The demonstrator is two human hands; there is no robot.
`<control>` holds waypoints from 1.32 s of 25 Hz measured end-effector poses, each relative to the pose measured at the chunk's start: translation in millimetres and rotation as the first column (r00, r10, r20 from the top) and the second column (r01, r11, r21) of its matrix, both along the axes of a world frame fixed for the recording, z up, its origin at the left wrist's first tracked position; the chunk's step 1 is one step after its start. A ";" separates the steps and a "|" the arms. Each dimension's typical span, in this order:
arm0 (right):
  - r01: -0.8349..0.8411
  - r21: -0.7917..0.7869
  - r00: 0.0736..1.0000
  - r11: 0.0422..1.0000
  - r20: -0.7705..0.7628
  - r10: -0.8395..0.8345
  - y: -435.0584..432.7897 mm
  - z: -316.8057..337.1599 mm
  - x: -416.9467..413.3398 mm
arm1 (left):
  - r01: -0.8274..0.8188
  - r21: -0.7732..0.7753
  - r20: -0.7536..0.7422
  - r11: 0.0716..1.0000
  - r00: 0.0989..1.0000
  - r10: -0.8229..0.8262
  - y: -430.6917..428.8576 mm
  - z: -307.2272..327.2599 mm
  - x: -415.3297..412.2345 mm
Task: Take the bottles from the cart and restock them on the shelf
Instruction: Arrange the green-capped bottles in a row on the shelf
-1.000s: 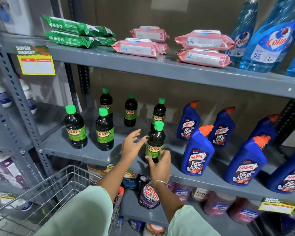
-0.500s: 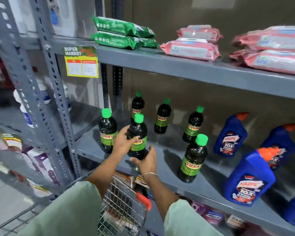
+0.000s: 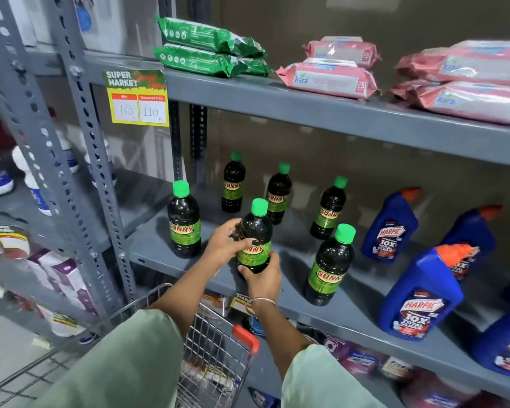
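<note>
Bottle handling looks pretty easy here: the Sunny bottle is gripped with both hands near the front edge of the middle shelf, left hand wrapped round its side at the shoulder, right hand cupped at the base. Whether the base is already touching the shelf can't be told. It's probably rigid plastic, full of dark liquid, so a bit hefty and maybe slick on the glossy label; best taken round the body, not by the green cap. Five more Sunny bottles are stood upright around it, spaced apart, with blue Harpic bottles off toward the right end. Grey painted metal shelving, flat and smooth. A wire cart is parked just below the front edge.
</note>
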State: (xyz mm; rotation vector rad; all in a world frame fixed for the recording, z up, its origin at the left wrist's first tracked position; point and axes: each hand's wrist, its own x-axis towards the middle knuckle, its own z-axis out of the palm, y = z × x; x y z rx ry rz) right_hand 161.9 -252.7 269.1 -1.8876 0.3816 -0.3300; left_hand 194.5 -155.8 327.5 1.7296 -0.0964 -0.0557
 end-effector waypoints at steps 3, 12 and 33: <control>0.015 -0.018 1.000 1.000 0.011 -0.014 -5.5 -3.1 -1.4 | 0.028 -0.007 -0.010 1.000 1.000 -0.028 -5.2 -1.7 0.0; 0.027 -0.013 1.000 1.000 0.001 -0.027 1.5 -3.5 1.0 | 0.029 -0.013 -0.041 0.999 0.999 -0.030 2.0 -2.0 1.5; 0.442 -0.052 0.895 0.896 0.097 -0.436 -54.6 -16.2 -58.5 | -0.100 0.186 -0.078 0.978 0.990 0.116 -16.9 -44.7 -14.5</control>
